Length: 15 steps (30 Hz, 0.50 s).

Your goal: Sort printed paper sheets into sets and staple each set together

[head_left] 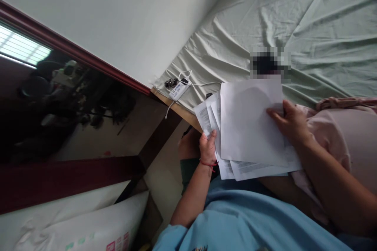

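A fanned stack of white printed papers (250,133) lies over my lap beside the bed edge. My left hand (207,148), with a red string at the wrist, is closed on the stack's left edge, thumb on top. My right hand (290,121) lies on the right side of the top blank sheet, fingers curled at its edge, holding it. The lower sheets show printed text along the left and bottom edges.
A bed with a pale green sheet (294,19) fills the upper right. A white charger with cable (179,90) and a small dark object (171,83) lie at its corner. A pink cloth (344,133) sits right. White sacks (82,223) and a dark wood frame (67,180) stand left.
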Available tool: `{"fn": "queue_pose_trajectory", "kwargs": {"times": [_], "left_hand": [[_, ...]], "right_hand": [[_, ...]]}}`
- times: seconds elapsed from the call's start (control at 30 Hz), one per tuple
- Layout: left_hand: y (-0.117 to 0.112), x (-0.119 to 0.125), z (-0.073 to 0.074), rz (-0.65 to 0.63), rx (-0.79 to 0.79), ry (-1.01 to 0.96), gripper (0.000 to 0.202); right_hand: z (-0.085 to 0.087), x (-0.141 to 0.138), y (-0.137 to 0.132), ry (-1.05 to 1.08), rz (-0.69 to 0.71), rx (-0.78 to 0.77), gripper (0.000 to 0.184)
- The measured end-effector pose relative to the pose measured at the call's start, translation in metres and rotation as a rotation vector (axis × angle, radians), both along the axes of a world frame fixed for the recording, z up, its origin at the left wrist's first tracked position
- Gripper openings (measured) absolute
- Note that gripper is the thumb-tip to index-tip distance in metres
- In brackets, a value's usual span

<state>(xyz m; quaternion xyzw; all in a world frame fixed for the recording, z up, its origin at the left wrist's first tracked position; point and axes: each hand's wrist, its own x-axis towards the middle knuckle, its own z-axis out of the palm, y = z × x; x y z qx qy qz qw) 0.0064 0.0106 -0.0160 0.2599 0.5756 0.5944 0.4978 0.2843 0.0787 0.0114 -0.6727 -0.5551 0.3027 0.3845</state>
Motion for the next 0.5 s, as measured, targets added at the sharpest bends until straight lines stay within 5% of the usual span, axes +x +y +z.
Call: {"fn": "queue_pose_trajectory", "kwargs": {"times": [0.33,0.5], "left_hand": [[-0.001,-0.001,-0.006,0.036,0.029,0.005,0.056],[-0.002,-0.002,-0.005,0.044,-0.011,-0.062,0.044]], "right_hand": [[0.005,-0.001,-0.002,0.130,0.151,-0.083,0.029],[-0.002,0.000,-0.001,0.119,0.076,-0.010,0.016]]}}
